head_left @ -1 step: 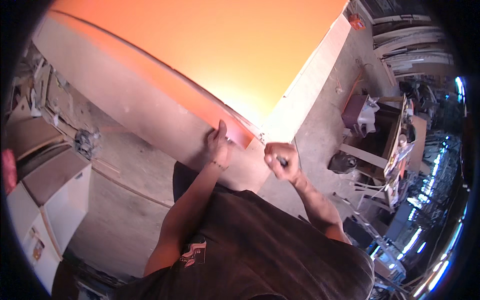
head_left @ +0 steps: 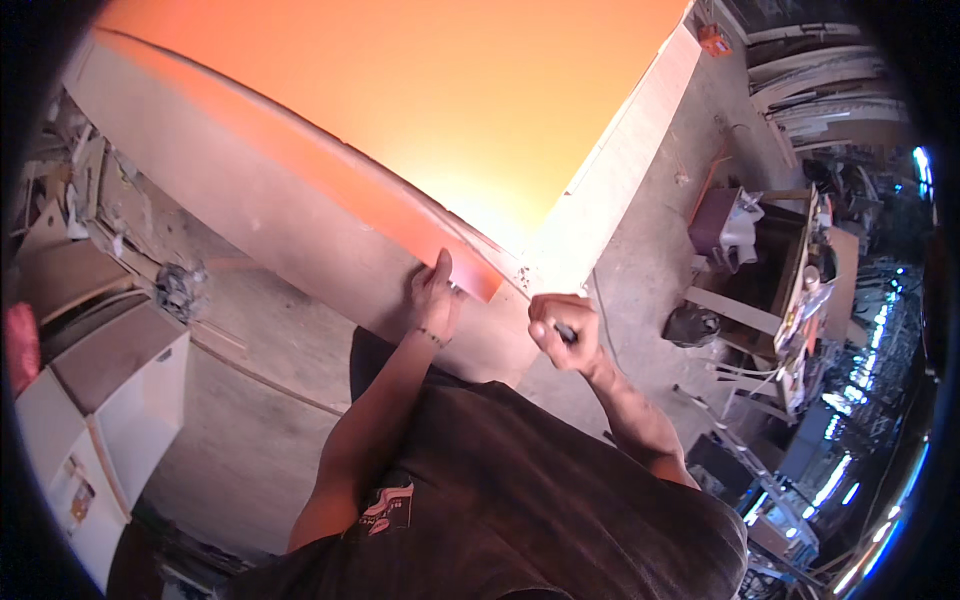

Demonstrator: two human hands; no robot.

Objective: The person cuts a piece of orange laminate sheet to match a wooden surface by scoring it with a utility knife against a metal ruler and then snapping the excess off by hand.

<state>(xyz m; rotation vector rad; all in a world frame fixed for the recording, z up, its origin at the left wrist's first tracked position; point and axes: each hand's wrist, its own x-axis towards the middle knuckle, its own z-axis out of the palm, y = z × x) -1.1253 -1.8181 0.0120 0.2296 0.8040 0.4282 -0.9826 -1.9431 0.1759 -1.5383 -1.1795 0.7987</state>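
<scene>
A large panel with a glossy orange top (head_left: 400, 90) fills the upper view. Along its near side runs a pale wooden face (head_left: 230, 210) with an orange band that ends close to the corner. My left hand (head_left: 437, 305) rests against this face beside the band's end, thumb raised and fingers stretched, partly in shadow. At the corner, my right hand (head_left: 565, 330) is closed in a fist around a hand tool with a dark handle (head_left: 566, 333). A thin shaft seems to run from the fist toward the panel's edge; its tip cannot be made out.
White and brown cabinet pieces (head_left: 140, 390) stand at the left. Across the concrete floor at right are an open wooden frame (head_left: 765, 280) with clutter, a dark bag (head_left: 692, 325) and a ladder-like rail (head_left: 730, 440). Stacked boards (head_left: 820, 90) lie at the far right.
The view has shifted very slightly. My right hand sits a touch lower in the picture, still gripping the tool; my left hand keeps its place on the wooden face.
</scene>
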